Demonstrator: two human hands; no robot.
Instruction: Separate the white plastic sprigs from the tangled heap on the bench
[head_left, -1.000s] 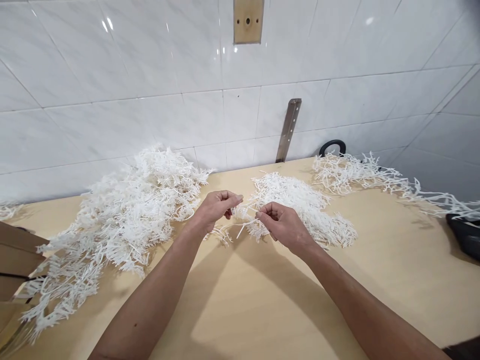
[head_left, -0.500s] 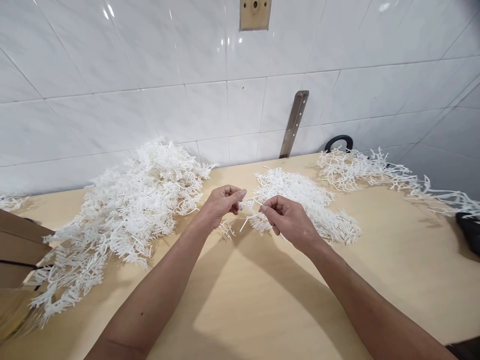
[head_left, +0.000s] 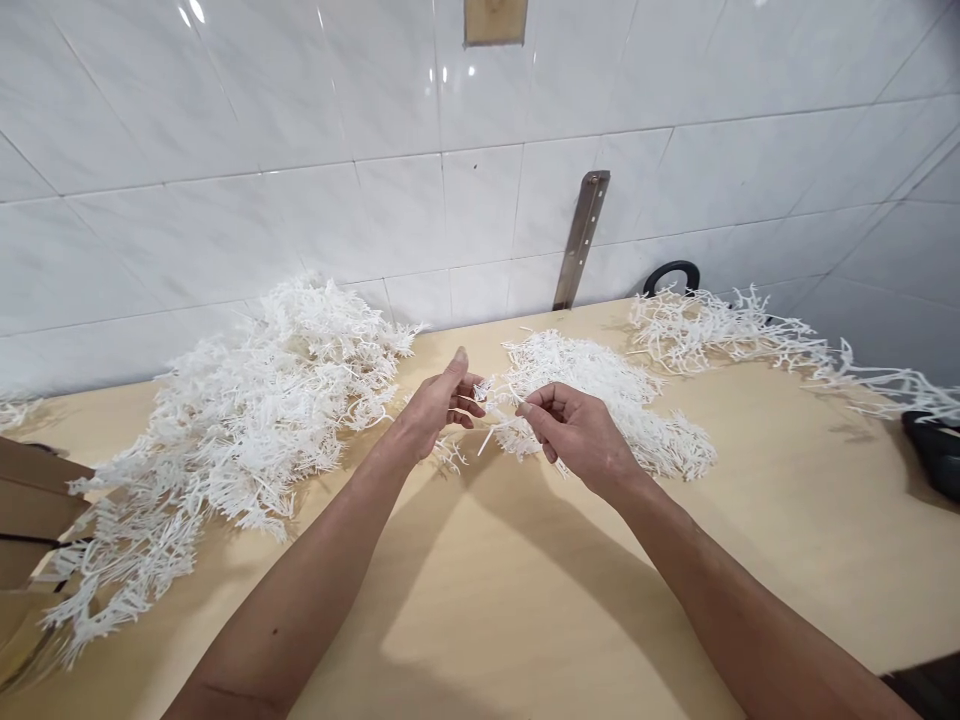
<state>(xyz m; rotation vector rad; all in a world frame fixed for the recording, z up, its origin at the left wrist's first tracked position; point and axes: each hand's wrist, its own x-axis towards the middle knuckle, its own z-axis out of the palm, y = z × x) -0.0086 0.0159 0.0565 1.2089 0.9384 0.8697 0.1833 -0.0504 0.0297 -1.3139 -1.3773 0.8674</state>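
Note:
My right hand (head_left: 566, 425) pinches a thin white branching plastic sprig (head_left: 491, 425) between thumb and fingers. Its forked tips reach left toward my left hand (head_left: 442, 405), which has its thumb raised and fingers apart at the sprig's end. Whether those fingers still touch it I cannot tell. Behind my right hand spreads a middle pile of white sprigs (head_left: 585, 365). Left of my left hand a larger, taller heap of white sprigs (head_left: 285, 390) covers the table. A small loose sprig (head_left: 450, 455) shows just below my left hand.
Thicker white branches (head_left: 697, 330) trail along the right rear of the table (head_left: 585, 590). A black looped handle (head_left: 671, 272) stands behind them, and a metal strip (head_left: 581, 240) leans on the tiled wall (head_left: 300, 90). A cardboard box (head_left: 37, 510) sits at left, a black object (head_left: 934, 455) at right.
My left hand has loosened from a pinch, its thumb lifting and fingers spreading. My right hand keeps its pinch on the sprig. The view has shifted slightly.

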